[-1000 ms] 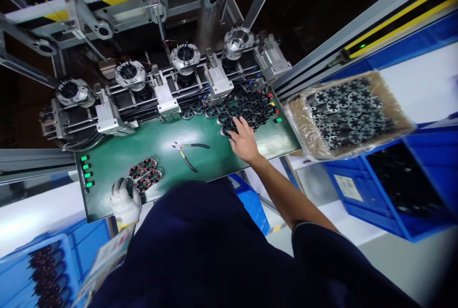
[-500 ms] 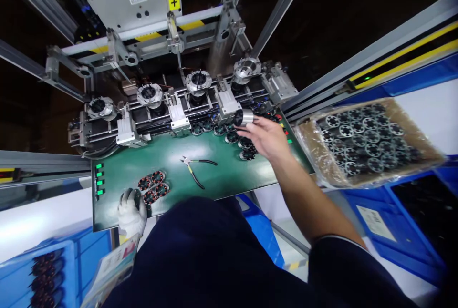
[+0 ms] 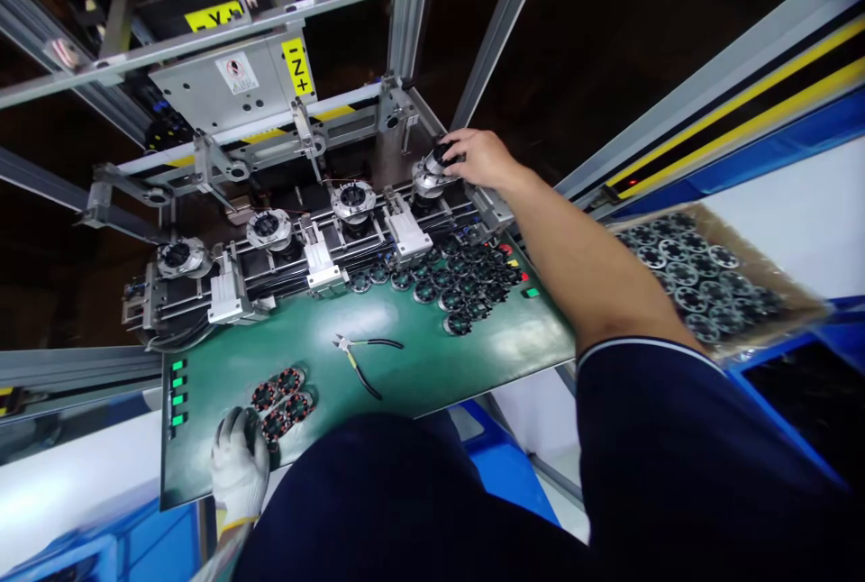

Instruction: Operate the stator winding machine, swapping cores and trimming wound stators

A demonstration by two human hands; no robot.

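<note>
My right hand [image 3: 477, 159], bare, is closed round a motor stator [image 3: 442, 157] with a dark end and a metal body. It holds the stator tilted at the rightmost round metal holder [image 3: 427, 184]; whether it is seated is hidden. My left hand [image 3: 238, 465], in a white glove, lies at the front left edge of the green table [image 3: 405, 375]. Its fingers curl over something dark, mostly covered. Right beside it sit several wound stators [image 3: 289, 379] with reddish copper coils. Three more round holders, among them the middle one [image 3: 353, 201], carry dark-topped stators.
Wire cutters [image 3: 348, 346] lie with handles spread mid-table. Several bare stators [image 3: 459, 322] crowd the table's back right. A plastic-lined carton [image 3: 797, 307] of more stators stands at the right. Metal posts and a machine frame [image 3: 338, 104] rise behind the holders.
My right hand has carried the stator from above the crowded stators up and back to the rightmost holder. The left hand stays by the wound stators. The view has tilted upward.
</note>
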